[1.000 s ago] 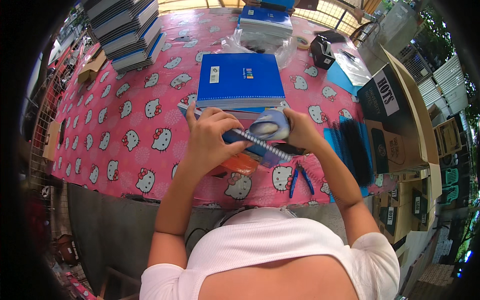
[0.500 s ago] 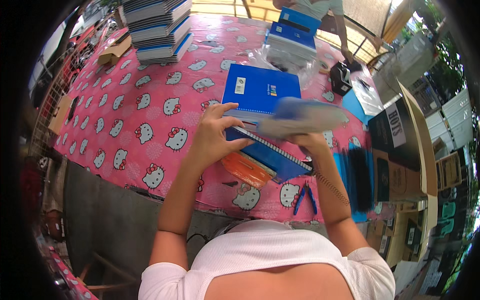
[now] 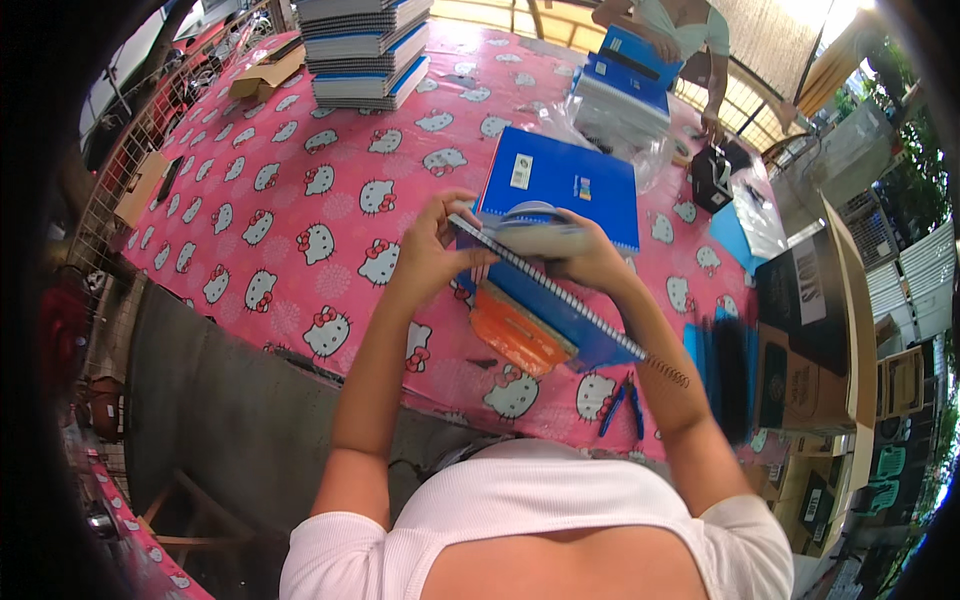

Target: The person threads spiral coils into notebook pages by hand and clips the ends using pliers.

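Note:
My left hand (image 3: 432, 252) and my right hand (image 3: 592, 262) both grip a blue spiral-bound notebook (image 3: 560, 312), held tilted above the table's near edge. Its wire spiral (image 3: 560, 294) runs diagonally from my left fingers down to the right and sticks out past the cover at the lower end. A roll of tape (image 3: 538, 228) sits under my right fingers on top of the notebook. An orange notebook (image 3: 516, 334) lies just below the blue one. A stack of blue notebooks (image 3: 560, 184) lies flat beyond my hands.
The table wears a pink cat-print cloth (image 3: 300, 220). Blue-handled pliers (image 3: 622, 402) lie near the front edge. A tall notebook pile (image 3: 362, 50) stands at the far left, another pile (image 3: 618, 90) at the far middle by another person's hand (image 3: 664, 46). Cardboard boxes (image 3: 808, 330) stand at right.
The view has shifted, so the table appears lower and more to the right. My hands have tilted the blue notebook, and its spiral now runs as a long diagonal.

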Available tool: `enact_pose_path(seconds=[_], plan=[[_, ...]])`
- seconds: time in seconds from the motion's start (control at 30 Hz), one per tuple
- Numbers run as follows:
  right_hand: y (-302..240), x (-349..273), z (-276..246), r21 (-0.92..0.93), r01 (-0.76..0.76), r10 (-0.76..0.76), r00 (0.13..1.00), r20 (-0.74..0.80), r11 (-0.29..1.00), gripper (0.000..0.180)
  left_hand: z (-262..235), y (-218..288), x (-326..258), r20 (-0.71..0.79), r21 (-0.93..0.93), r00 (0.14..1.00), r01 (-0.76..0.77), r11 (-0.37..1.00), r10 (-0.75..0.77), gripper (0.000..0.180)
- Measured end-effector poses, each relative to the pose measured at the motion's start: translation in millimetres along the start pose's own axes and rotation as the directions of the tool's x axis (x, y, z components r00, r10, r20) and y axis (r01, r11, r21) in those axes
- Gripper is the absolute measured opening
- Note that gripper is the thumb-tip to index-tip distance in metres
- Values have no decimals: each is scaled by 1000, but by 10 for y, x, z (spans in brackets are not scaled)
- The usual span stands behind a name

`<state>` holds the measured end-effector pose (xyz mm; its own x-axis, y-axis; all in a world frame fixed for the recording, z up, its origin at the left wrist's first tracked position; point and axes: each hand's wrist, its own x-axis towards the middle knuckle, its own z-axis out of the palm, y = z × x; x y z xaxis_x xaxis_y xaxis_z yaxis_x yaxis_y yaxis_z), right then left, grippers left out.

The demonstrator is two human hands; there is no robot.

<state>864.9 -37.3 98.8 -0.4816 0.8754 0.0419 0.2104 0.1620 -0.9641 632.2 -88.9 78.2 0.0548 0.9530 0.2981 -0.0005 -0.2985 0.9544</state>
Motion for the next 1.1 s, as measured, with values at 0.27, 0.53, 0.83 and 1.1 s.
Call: enact_pose_path(seconds=[0.27,0.53,0.83,1.1], plan=[[-151,155,44,-581,80,-220,960,-175,810,45,-337,-58,56,-26,-250,990,126,960,-137,50],[1414,-1148,-1525,-564,-707,-58,601,-797,426,47,-141,-18,257,123,-358,985,155,921,-118,19],[740,-2458,82,-643,-735,346,674,-653,217,79,527,1832,263,-292,268,579,-714,647,761,18],[748,-2753,-195,-391,-515,177,748,-640,763,39,1466,403,-394,175,327,958,-274,904,227,18]])
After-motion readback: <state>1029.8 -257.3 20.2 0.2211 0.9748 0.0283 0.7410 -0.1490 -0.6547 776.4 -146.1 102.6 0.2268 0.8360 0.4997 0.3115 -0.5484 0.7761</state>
